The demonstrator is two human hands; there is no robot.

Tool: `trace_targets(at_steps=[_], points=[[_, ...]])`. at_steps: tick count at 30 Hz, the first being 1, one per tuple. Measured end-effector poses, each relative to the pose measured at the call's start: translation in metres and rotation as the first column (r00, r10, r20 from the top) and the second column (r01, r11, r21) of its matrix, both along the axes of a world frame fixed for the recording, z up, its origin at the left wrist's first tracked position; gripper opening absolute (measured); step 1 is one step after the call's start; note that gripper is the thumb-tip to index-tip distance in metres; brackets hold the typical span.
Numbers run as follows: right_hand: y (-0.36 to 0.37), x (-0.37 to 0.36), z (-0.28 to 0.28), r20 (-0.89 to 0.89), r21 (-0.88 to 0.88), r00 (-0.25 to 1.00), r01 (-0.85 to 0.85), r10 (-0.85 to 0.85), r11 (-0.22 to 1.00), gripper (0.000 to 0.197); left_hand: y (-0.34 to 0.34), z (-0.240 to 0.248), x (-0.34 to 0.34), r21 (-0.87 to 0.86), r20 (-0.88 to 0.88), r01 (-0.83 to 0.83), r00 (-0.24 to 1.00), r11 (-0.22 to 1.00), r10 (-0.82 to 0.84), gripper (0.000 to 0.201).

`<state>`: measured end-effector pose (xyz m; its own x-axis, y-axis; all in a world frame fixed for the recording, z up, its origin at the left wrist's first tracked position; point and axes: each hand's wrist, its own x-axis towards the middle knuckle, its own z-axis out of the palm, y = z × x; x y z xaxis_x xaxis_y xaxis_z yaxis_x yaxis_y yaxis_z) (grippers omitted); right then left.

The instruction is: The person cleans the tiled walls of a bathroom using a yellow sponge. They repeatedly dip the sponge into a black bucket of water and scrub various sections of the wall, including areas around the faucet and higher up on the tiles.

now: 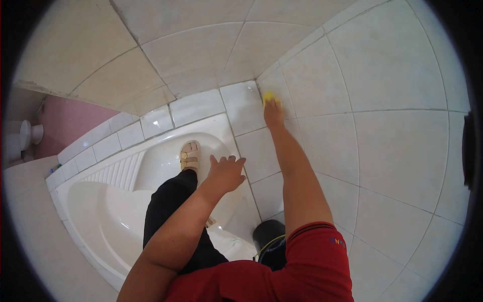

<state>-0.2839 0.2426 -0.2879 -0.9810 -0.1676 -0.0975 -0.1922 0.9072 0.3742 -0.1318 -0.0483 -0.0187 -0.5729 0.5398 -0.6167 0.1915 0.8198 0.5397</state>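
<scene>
My right hand (274, 111) reaches far forward and presses a yellow sponge or cloth (268, 96) to the tiled wall (322, 85), close to the corner. Its fingers are slightly smeared by motion, and they cover much of the yellow thing. My left hand (224, 173) hangs in the air over the white squat-shaped basin (146, 166), near its right rim. Nothing is in the left hand, and its fingers are spread. Wet-looking white tiles (245, 103) form a ledge below the wall beside the basin.
A black bucket (266, 234) with a yellowish handle stands on the ledge by my right side. My sandalled foot (189, 155) is inside the basin. At the left, beyond a low tiled edge (98, 143), are a pink floor (75, 118) and a white toilet (27, 133).
</scene>
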Motion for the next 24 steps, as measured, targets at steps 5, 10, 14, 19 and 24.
trace_targets(at_steps=[5,10,14,19,24], points=[[0.038,0.161,0.005,0.454,0.083,0.89,-0.093,0.045,0.992,0.037,-0.009,-0.005,0.002,0.006,-0.009,-0.094,0.996,0.996,0.094,0.055],[0.006,0.115,0.113,0.174,0.271,0.953,-0.288,0.248,0.919,0.046,-0.001,-0.011,0.016,0.04,-0.036,-0.108,0.993,0.993,0.11,0.052],[-0.031,0.069,0.217,-0.242,0.055,0.96,-0.133,0.143,0.99,0.047,0.016,-0.01,0.03,0.061,-0.008,-0.058,0.998,0.996,0.059,0.054],[0.008,0.144,0.173,-0.145,0.099,0.979,-0.128,0.142,0.987,0.048,0.02,-0.002,0.037,0.044,0.058,-0.008,0.998,0.999,0.005,0.058],[0.003,0.167,0.251,-0.362,0.125,0.932,0.06,-0.01,0.99,0.051,0.018,-0.007,0.046,0.038,0.046,-0.03,0.999,0.999,0.028,0.057]])
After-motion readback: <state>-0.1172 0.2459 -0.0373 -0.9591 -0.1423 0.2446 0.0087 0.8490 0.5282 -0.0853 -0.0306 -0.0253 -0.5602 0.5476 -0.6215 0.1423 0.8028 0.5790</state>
